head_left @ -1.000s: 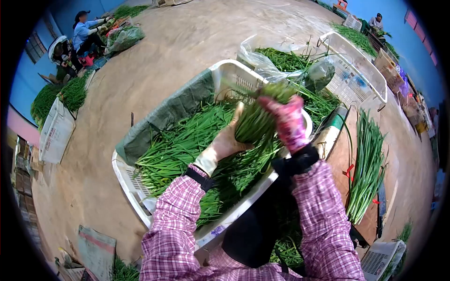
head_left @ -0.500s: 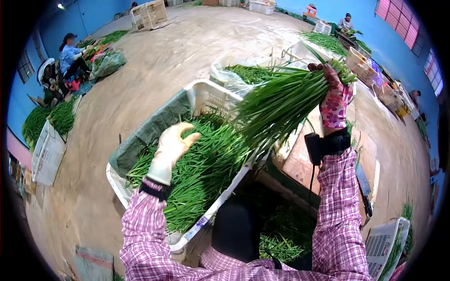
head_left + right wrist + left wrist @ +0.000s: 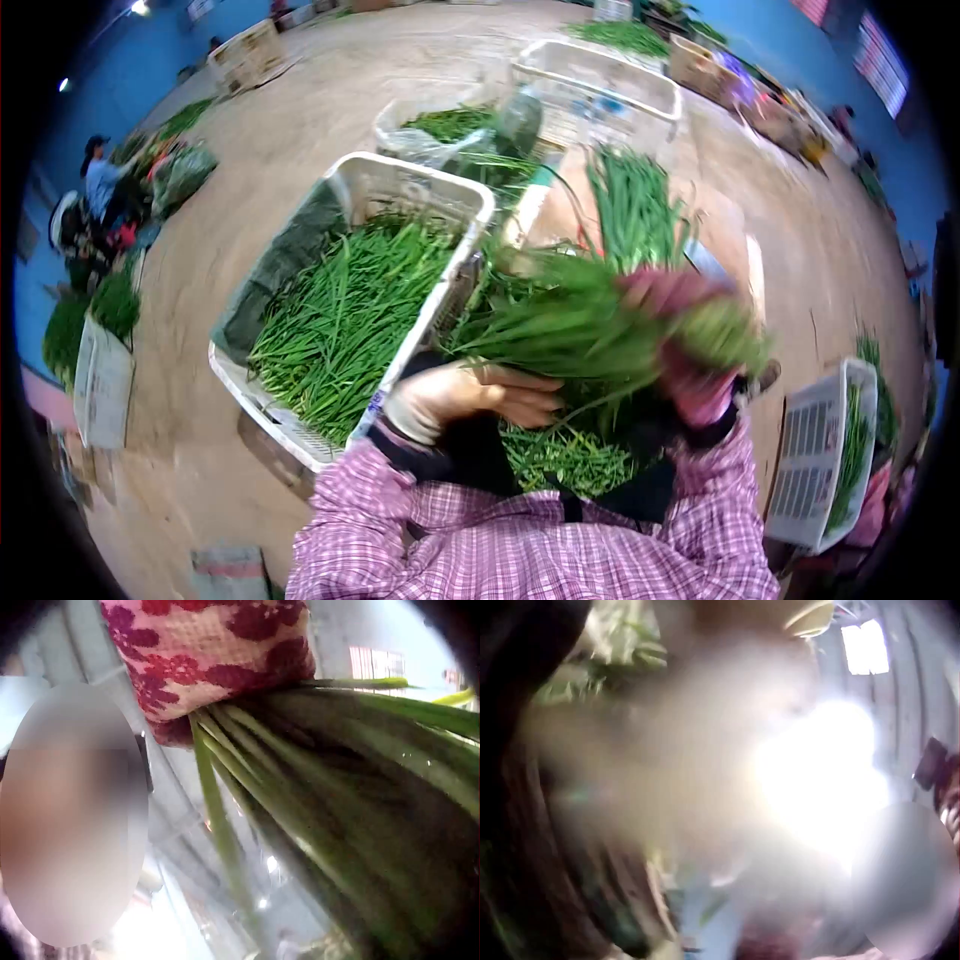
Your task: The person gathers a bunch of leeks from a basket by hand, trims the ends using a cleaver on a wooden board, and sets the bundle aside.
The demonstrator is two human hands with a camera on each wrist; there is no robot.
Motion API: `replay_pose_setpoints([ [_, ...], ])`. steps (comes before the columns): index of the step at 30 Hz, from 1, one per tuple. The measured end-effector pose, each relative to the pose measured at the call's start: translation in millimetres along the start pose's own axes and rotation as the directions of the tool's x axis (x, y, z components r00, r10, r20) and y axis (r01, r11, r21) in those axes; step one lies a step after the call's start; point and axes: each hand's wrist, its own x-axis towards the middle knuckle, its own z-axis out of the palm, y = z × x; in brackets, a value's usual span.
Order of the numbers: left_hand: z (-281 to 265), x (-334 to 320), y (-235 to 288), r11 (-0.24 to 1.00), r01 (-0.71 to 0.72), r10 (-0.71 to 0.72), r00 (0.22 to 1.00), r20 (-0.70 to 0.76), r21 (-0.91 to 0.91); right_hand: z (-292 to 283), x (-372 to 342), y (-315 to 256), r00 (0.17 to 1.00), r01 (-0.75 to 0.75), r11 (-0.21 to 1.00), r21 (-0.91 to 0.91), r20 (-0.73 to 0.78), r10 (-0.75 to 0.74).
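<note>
In the head view my right hand (image 3: 695,335), in a pink floral glove, grips a bunch of garlic chives (image 3: 570,315) near its pale stem end. The leaves fan out to the left, blurred by motion. The right wrist view shows the flowered glove (image 3: 217,656) wrapped over the stalks, the long flat leaves (image 3: 337,802) hanging from it. My left hand (image 3: 480,393), in a pale glove, lies just below the leaf ends, fingers extended toward the right. Glare and blur hide most of the left wrist view.
To the left stands a white crate (image 3: 472,185) holding loose chives (image 3: 345,330). A tied bunch (image 3: 640,205) lies on a board (image 3: 562,215) ahead. Cut leaves (image 3: 570,460) fill the space before my body. A white basket (image 3: 800,460) stands at right; people sit far left.
My right hand has brought the bunch down from its raised position toward my body. My left hand has moved right, from over the crate to below the leaves. The head view has turned right.
</note>
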Motion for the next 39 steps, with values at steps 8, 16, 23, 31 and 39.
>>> replay_pose_setpoints([
  [8, 58, 93, 134, 0.380, -0.580, 0.666, 0.712, 0.222, 0.721, -43, -5, -99, 0.852, -0.254, 0.965, -0.066, -0.487, 0.191],
  [16, 125, 233, 25, 0.754, -0.378, 0.332, 0.925, 0.185, 0.538, -103, -60, -134, 0.587, -0.404, 0.885, -0.230, -0.807, 0.059],
  [23, 129, 277, -49, 0.908, -0.221, 0.191, 0.975, 0.116, 0.356, -131, -122, -128, 0.372, -0.345, 0.929, -0.133, -0.928, 0.005],
  [31, 141, 271, -89, 0.946, -0.085, 0.065, 0.995, 0.071, 0.313, -140, -179, -124, 0.230, -0.321, 0.944, -0.077, -0.973, -0.001],
  [39, 114, 267, -140, 0.938, 0.227, -0.192, 0.969, -0.153, 0.263, -142, -294, -60, 0.189, 0.318, 0.846, 0.429, -0.903, 0.386],
])
